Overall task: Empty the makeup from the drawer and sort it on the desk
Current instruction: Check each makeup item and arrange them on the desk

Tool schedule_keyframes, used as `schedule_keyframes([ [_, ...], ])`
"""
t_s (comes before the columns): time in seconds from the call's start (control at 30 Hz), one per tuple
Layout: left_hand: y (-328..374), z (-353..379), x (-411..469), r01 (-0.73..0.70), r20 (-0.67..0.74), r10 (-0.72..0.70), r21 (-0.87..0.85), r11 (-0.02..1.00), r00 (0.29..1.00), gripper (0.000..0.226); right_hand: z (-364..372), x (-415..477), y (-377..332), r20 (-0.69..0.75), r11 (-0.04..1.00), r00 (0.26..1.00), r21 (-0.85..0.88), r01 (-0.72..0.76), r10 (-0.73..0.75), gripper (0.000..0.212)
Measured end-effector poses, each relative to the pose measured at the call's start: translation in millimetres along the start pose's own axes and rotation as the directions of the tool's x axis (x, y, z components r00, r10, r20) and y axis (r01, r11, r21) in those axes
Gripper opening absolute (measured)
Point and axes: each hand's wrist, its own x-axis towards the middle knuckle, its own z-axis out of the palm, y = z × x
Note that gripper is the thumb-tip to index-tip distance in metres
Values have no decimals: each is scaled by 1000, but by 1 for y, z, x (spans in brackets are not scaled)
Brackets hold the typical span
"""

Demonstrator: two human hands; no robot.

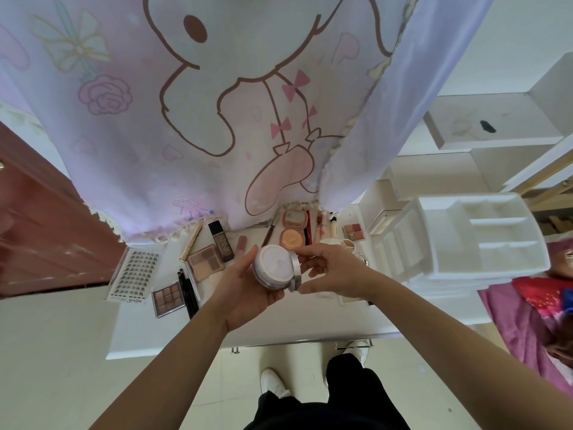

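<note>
Both my hands are up over the tabletop (279, 324), close together. My left hand (245, 290) cups the round white compact (273, 268) from beneath, fingers curled round it. My right hand (336, 271) pinches its silver-rimmed lid. The compact is in the air mid-tabletop, pale top facing me. To the left lie an eyeshadow palette (169, 297) and a lash tray (135, 274). A white organizer (465, 237) stands at right.

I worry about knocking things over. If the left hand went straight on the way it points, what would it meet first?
Likely the orange powder compact beyond the round white jar that the left hand holds, though height is unclear.
</note>
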Motion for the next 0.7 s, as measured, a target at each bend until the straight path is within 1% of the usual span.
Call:
schedule_keyframes([
  [0.07,1,-4,3,5,-3,-5,-34,999,1000,65,-1,0,-5,-20,1000,1000,5,1,-1,76],
  [0.1,2,-5,4,5,11,-5,-48,999,1000,66,-2,-1,-7,-21,1000,1000,13,1,-1,74],
  [0.23,3,-6,11,17,66,-15,-34,999,998,56,-1,-1,-12,-43,998,997,-26,65,-66,71],
  [0.3,5,-5,15,-5,55,8,-55,998,998,57,-6,1,-15,-99,995,990,-48,92,-96,73],
  [0.33,5,-5,17,-25,43,28,-66,997,999,59,-9,1,-15,-150,994,983,-43,98,-103,75],
  [0.43,5,-9,27,-74,-5,74,-99,992,997,57,-21,1,-4,-342,996,938,42,78,-59,86],
  [0.5,0,-16,34,-97,-63,90,-118,988,994,51,-25,-2,11,-422,993,907,106,58,-7,92],
  [0.6,-16,-23,45,-101,-106,85,-157,982,991,34,-24,-7,38,-477,991,877,133,3,61,99],
  [0.63,-23,-26,48,-83,-139,61,-158,984,988,35,-21,-9,48,-483,991,872,129,-23,83,101],
  [0.7,-38,-35,57,-34,-204,-2,-171,985,979,47,-14,-13,67,-472,992,874,100,-81,119,106],
])
